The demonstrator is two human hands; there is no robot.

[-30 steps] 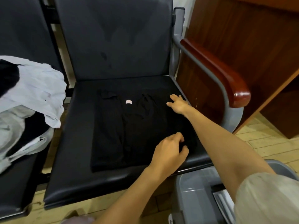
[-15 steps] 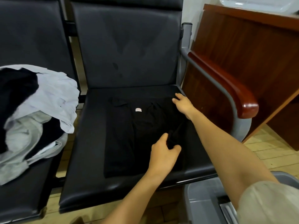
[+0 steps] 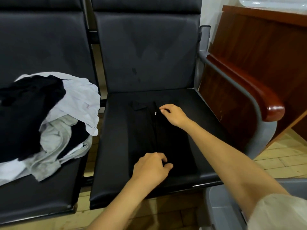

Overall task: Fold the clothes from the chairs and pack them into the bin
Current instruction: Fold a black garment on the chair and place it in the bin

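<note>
The grey bin point(image 3: 221, 206) stands on the floor at the lower right, just in front of the right-hand chair; the person's right forearm and pale sleeve point(image 3: 279, 211) cover most of it, so what it holds cannot be made out. A loose pile of white, grey and black clothes point(image 3: 49, 117) lies on the left chair point(image 3: 41, 47). To the right are the chair's red-brown armrest point(image 3: 249, 90) and a wooden desk point(image 3: 265, 39). The black garment point(image 3: 142, 135) lies flat on the right chair's seat point(image 3: 114, 146), one side doubled over along a lengthwise fold. The right hand point(image 3: 174, 114) reaches to the far end, its curled fingers pinching the fold edge beside a small white label point(image 3: 155, 113). The left hand point(image 3: 149, 170) is at the near end, fingers bent against the thumb and nipping the cloth.
</note>
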